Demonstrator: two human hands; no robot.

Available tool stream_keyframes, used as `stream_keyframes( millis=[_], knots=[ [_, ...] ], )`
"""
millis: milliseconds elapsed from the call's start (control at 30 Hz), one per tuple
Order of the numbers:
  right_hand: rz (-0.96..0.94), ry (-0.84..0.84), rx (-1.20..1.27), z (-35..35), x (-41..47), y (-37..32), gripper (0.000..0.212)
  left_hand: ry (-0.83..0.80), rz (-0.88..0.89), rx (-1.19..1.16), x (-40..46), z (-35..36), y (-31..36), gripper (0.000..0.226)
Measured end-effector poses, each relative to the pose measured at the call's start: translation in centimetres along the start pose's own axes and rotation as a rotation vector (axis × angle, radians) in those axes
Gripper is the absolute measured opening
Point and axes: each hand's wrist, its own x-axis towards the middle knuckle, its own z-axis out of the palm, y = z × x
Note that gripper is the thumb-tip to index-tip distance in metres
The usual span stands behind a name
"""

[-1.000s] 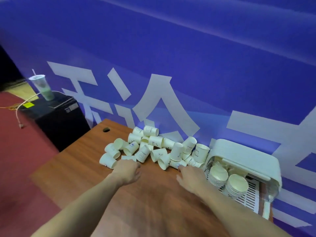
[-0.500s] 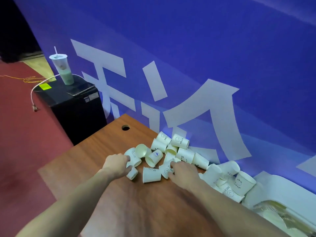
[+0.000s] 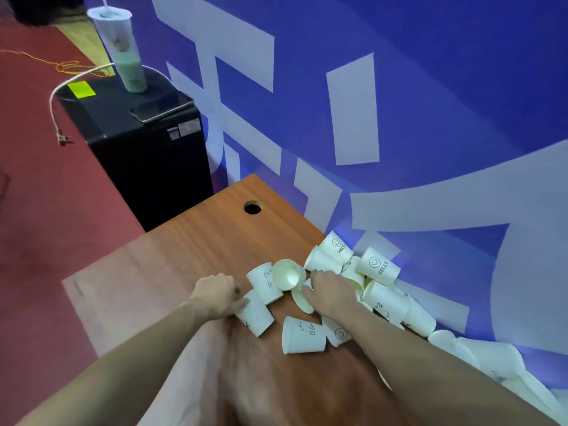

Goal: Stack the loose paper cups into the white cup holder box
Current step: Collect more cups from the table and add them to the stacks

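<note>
Loose paper cups (image 3: pixel 381 265) lie heaped at centre right of the frame on a wooden table (image 3: pixel 184 256), against a blue wall (image 3: pixel 430 87). The left hand (image 3: pixel 216 295), fingers curled, grips a tipped cup (image 3: pixel 255 315) at centre. The right hand (image 3: pixel 332 292) reaches into the heap, palm down; its grip cannot be told. Both forearms stretch up from the bottom edge. A black cabinet (image 3: pixel 147 155) stands upper left.

Event venue: printed banner wall (image 3: pixel 399 103), carpet (image 3: pixel 37 210).

matt paper cups (image 3: pixel 302 335), glossy wood-grain table (image 3: pixel 190 259)
</note>
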Motion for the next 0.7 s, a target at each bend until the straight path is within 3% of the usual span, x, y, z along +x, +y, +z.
stream_keyframes(
  millis=[133, 333, 433, 533, 700],
  knots=[
    [0.049, 0.015, -0.027, 1.4, 2.6, -0.9, 0.045, -0.093, 0.018, -0.252, 1.5, 1.3, -0.8, 0.040],
    [0.100, -0.017, 0.044, 2.2, 3.9, -1.8, 0.020, -0.151, 0.061, -0.484, 1.9, 1.6, -1.1, 0.029],
    [0.131, 0.009, 0.069, 1.7, 3.4, -1.7, 0.020, -0.166, 0.063, -0.501, 1.8, 1.4, -1.1, 0.018],
    [0.142, 0.034, 0.096, 0.8, 2.4, -1.5, 0.024, -0.162, 0.090, -0.485, 1.3, 0.6, -0.5, 0.025],
    [0.177, 0.095, 0.138, -1.3, -0.7, -0.6, 0.020, -0.122, 0.114, -0.337, -0.6, -1.4, 0.8, 0.017]
  ],
)
